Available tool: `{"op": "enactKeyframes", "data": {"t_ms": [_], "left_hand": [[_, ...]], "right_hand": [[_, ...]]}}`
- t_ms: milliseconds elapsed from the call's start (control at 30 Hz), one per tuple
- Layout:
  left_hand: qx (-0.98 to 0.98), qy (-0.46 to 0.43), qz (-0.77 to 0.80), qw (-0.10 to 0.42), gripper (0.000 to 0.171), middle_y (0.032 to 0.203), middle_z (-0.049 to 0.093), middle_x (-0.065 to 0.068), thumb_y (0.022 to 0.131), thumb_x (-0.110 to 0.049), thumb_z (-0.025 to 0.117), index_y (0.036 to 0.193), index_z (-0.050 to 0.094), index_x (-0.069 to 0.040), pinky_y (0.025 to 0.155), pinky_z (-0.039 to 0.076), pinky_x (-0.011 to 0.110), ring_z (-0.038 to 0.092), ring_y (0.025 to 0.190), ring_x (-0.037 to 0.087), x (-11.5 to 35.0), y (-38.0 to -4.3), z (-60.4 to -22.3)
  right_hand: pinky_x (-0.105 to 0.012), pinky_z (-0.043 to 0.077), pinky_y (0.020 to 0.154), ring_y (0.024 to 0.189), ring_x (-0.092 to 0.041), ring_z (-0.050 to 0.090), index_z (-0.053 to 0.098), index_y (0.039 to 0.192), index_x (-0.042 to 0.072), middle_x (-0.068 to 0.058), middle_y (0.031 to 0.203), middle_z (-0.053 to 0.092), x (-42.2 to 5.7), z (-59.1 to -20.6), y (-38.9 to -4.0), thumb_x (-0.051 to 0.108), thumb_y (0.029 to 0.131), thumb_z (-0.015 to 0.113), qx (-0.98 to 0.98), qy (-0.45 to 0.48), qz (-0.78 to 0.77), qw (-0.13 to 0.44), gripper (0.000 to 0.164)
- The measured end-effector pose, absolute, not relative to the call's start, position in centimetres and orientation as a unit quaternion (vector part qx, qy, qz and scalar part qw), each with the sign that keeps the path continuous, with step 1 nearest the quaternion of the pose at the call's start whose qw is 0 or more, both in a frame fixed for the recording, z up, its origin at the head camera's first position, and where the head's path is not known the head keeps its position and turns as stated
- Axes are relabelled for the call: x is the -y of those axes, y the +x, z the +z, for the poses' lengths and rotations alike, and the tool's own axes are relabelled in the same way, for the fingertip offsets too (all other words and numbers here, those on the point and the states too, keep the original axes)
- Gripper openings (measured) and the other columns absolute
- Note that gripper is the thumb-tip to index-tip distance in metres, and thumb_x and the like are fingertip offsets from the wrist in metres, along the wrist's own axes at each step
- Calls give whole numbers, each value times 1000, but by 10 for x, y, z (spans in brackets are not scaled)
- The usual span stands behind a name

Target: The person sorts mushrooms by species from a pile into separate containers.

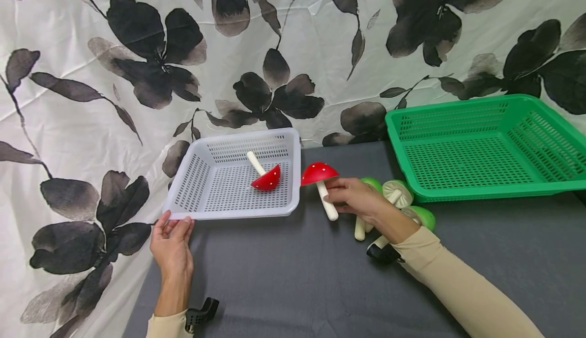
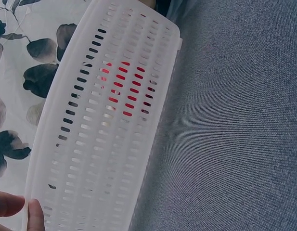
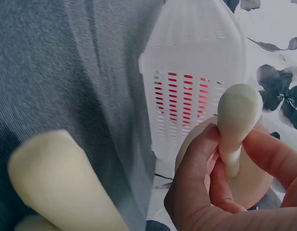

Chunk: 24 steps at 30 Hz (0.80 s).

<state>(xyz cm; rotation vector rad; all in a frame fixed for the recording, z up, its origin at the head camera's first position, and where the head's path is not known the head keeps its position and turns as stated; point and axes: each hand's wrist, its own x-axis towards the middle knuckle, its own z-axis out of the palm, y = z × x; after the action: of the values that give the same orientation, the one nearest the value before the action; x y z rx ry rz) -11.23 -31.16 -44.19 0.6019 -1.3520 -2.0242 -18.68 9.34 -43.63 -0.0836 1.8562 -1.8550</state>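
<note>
My right hand [image 1: 359, 198] pinches the white stem of a toy mushroom [image 1: 319, 173] with a red, white-dotted cap. It holds this mushroom upright just right of the white plastic basket [image 1: 238, 214]. Seen in the right wrist view, the stem [image 3: 239, 106] is between thumb and fingers. Inside the basket another red mushroom [image 1: 267, 178] lies tipped over, its stem towards the back. At the basket's front left corner, my left hand [image 1: 171, 249] grips the rim; thumb and finger [image 2: 36, 216] show there in the left wrist view.
Several green-capped toy mushrooms [image 1: 425, 218] lie in a group under and behind my right wrist. A larger green basket [image 1: 480, 194] stands at the back right. Grey cloth [image 1: 274, 277] covers the table, and a flower-print curtain [image 1: 320, 63] hangs behind.
</note>
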Motion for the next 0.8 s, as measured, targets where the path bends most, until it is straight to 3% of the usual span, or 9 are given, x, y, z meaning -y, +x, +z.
{"op": "enactKeyframes", "data": {"t_ms": [233,800], "left_hand": [[520,233,-761,311,67,106,44,12,81,22,70,141,46,3,76,62,24,64,81,16,312,-112,-442],[534,240,-751,305,65,108,43,11,84,21,68,142,46,1,78,62,24,62,87,17,312,-113,-443]], "right_hand": [[-33,57,89,99,-16,63,48,139,-11,-13,127,59,-95,-423,-186,6,95,63,-661,-37,-709,243,49],[-44,54,99,113,-25,59,50,142,-3,-17,139,54,-84,-394,-191,10,97,65,-664,-42,-713,221,50]]}}
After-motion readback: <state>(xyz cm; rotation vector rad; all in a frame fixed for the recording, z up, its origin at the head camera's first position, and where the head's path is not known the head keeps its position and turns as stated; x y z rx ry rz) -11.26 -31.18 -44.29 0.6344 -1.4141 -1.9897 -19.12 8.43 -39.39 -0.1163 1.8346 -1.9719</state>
